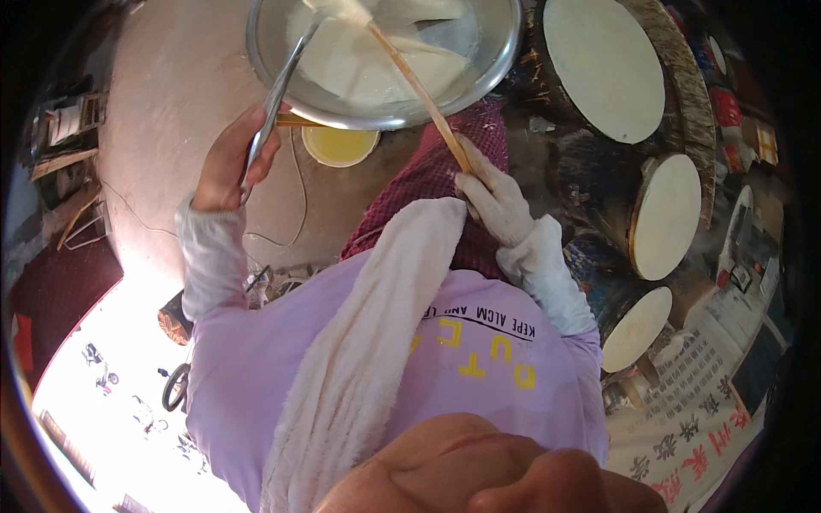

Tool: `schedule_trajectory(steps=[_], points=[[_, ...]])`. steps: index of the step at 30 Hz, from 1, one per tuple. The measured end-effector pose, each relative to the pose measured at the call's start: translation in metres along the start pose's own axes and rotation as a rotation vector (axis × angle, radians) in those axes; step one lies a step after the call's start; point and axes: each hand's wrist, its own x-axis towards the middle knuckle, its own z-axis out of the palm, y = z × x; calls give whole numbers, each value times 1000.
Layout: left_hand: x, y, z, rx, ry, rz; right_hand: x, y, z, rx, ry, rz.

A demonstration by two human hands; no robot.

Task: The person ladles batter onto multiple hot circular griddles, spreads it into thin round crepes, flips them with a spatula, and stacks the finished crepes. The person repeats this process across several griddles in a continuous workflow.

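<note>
My bare left hand (pixel 234 157) grips the handle of a long metal tool (pixel 282 86), whose working end is over the basin. In my right hand (pixel 494 192), covered by a white glove, is a slim wooden stick (pixel 417 90). The two tools meet at the top edge of the picture, at a lump of pale, sticky batter or dough (pixel 346 9); their tips are partly coated or cut off. Beneath them lies a large stainless steel basin (pixel 385 118) holding a wet, off-white mass (pixel 359 70).
A container of yellow liquid (pixel 340 146) stands just below the basin's near rim. Along the right are pale round sheets (pixel 606 70) on dark round bases. A thin cord (pixel 303 199) crosses the floor on the left. A white towel (pixel 365 333) hangs down my front.
</note>
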Motion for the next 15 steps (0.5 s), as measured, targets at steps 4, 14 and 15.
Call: schedule_trajectory(steps=[4,14,15], points=[[-8,-26,-29,530,50,77,-18,13,-6,51,-23,142],[225,-92,-28,1613,32,303,59,-22,-96,-870,-264,-175],[249,-109,-36,1612,21,292,65,-57,-90,-725,-336,221]])
